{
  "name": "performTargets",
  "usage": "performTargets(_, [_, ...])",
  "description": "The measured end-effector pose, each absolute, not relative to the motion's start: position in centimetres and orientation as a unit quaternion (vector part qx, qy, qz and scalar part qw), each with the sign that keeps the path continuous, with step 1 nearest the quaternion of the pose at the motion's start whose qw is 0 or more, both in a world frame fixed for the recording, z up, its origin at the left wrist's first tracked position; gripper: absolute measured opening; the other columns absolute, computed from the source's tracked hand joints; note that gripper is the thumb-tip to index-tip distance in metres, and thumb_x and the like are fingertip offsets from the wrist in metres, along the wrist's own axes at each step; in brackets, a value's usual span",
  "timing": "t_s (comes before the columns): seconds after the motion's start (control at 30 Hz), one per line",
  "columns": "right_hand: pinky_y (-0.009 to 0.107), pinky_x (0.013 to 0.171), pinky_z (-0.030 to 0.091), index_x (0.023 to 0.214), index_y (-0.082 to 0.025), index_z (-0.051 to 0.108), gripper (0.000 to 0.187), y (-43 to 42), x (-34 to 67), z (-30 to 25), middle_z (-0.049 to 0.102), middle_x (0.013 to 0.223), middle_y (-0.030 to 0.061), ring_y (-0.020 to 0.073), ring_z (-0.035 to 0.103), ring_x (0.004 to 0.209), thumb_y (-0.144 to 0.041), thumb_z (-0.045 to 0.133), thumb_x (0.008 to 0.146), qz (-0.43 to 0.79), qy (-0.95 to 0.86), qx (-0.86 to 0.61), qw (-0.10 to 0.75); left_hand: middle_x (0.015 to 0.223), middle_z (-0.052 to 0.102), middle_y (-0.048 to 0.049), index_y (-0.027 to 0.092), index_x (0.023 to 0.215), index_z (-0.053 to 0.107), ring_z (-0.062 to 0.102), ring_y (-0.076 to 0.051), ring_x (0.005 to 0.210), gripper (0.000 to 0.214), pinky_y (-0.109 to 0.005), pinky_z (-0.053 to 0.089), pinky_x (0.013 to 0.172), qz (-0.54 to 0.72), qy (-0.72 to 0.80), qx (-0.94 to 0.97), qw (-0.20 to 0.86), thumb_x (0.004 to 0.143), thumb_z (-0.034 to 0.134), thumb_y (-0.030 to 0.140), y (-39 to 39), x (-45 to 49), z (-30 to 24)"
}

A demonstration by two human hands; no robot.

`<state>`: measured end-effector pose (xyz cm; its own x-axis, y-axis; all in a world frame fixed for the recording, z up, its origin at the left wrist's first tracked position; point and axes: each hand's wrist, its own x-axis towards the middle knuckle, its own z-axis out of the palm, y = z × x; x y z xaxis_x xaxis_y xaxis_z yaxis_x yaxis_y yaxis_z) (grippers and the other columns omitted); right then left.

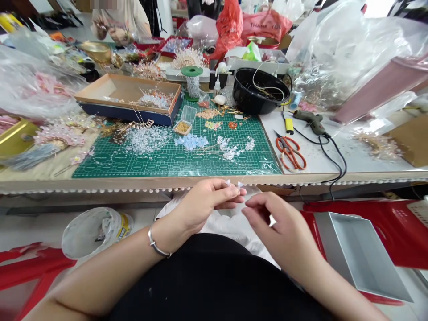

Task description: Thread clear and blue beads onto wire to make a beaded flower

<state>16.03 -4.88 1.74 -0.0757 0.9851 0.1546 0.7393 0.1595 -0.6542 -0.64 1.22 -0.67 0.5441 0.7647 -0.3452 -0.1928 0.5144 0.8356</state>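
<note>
My left hand (207, 203) is held just below the table's front edge, its fingers pinched on small clear beads (234, 183) that seem strung on a thin wire. My right hand (277, 223) sits close beside it, fingers curled and pinched near the same wire; something small and white shows under its fingers. A silver bangle (157, 245) is on my left wrist. Both hands hover over my lap, above white cloth or plastic (230, 225).
A green cutting mat (167, 158) carries piles of clear and coloured beads. Around it are a cardboard box tray (123, 89), a black bowl (257, 91), orange scissors (290, 151), a glue gun (309, 120) with its cord, and plastic bags. Another person works at the far side.
</note>
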Motion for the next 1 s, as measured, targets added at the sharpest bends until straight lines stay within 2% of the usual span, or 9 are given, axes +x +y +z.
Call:
performTargets(0.1, [0.024,0.048,0.042,0.08,-0.022,0.056,0.007,-4.5,14.8,1.0,0.059,0.063,-0.0024,0.0133,0.053,0.054,-0.026,0.058,0.084,0.277,-0.657,-0.636,0.295,0.1,0.069,-0.0081,0.012,0.078,0.064,0.064,-0.017,0.091,0.018,-0.032,0.049,0.086,0.336,0.346,0.388,0.785,0.082,0.066,0.03,1.2,-0.2,-0.2])
performTargets(0.27, [0.022,0.05,0.04,0.071,-0.022,0.049,0.016,-3.9,14.0,0.1,0.055,0.062,-0.0029,0.0116,0.05,0.055,-0.024,0.053,0.087,0.278,-0.643,-0.628,0.337,0.097,0.068,-0.0075,0.012,0.077,0.064,0.062,-0.019,0.095,0.016,-0.034,0.047,0.089,0.357,0.337,0.383,0.783,0.082,0.065,0.027,0.9,-0.2,0.0])
performTargets(0.37, [0.024,0.052,0.039,0.068,-0.022,0.045,0.018,-4.1,14.0,0.0,0.053,0.061,-0.0032,0.012,0.048,0.056,-0.019,0.051,0.085,0.286,-0.679,-0.603,0.305,0.1,0.068,-0.0081,0.013,0.078,0.065,0.061,-0.02,0.099,0.016,-0.033,0.046,0.09,0.357,0.36,0.382,0.773,0.081,0.066,0.029,0.8,-0.4,-0.1])
performTargets(0.47, [0.024,0.051,0.038,0.068,-0.022,0.046,0.017,-4.4,14.7,0.2,0.052,0.059,-0.004,0.0119,0.048,0.054,-0.018,0.051,0.084,0.34,-0.698,-0.584,0.237,0.1,0.068,-0.0078,0.014,0.079,0.065,0.061,-0.02,0.099,0.018,-0.034,0.045,0.09,0.36,0.367,0.399,0.759,0.081,0.066,0.032,0.7,-0.8,-0.1])
performTargets(0.57, [0.025,0.055,0.044,0.081,-0.022,0.054,0.006,-4.1,16.2,0.9,0.058,0.069,-0.0014,0.0135,0.054,0.06,-0.026,0.055,0.084,0.39,-0.662,-0.588,0.251,0.098,0.068,-0.0057,0.015,0.077,0.064,0.061,-0.019,0.099,0.016,-0.034,0.044,0.092,0.361,0.363,0.431,0.743,0.081,0.066,0.031,0.7,-1.1,-0.2])
performTargets(0.67, [0.029,0.061,0.05,0.101,-0.021,0.057,0.018,-3.3,17.5,1.7,0.065,0.084,0.004,0.0161,0.061,0.07,-0.032,0.055,0.087,0.429,-0.592,-0.594,0.336,0.095,0.067,-0.0047,0.016,0.082,0.065,0.061,-0.019,0.097,0.016,-0.033,0.043,0.09,0.333,0.37,0.463,0.733,0.081,0.065,0.032,0.6,-1.2,-0.2])
performTargets(0.73, [0.029,0.061,0.051,0.106,-0.021,0.057,0.021,-2.9,17.9,2.3,0.065,0.083,0.004,0.0161,0.062,0.07,-0.03,0.055,0.087,0.462,-0.56,-0.593,0.348,0.088,0.067,-0.004,0.016,0.082,0.065,0.061,-0.018,0.091,0.018,-0.031,0.044,0.085,0.309,0.369,0.482,0.732,0.081,0.065,0.034,0.5,-1.2,-0.1])
performTargets(0.87, [0.028,0.061,0.05,0.091,-0.023,0.062,0.009,-2.5,17.7,3.1,0.063,0.079,0.001,0.0146,0.059,0.066,-0.026,0.056,0.085,0.431,-0.602,-0.602,0.298,0.078,0.066,-0.0031,0.015,0.08,0.066,0.061,-0.014,0.077,0.018,-0.028,0.046,0.076,0.249,0.358,0.501,0.747,0.081,0.064,0.033,0.4,-1.2,0.1])
performTargets(1.0, [0.027,0.07,0.048,0.081,-0.025,0.065,0.011,-2.3,17.9,3.2,0.066,0.082,-0.0001,0.0155,0.06,0.076,-0.024,0.055,0.085,0.356,-0.693,-0.579,0.24,0.081,0.068,-0.0047,0.014,0.081,0.065,0.063,-0.013,0.071,0.021,-0.027,0.048,0.071,0.211,0.335,0.471,0.788,0.081,0.064,0.035,0.3,-1.6,-0.1])
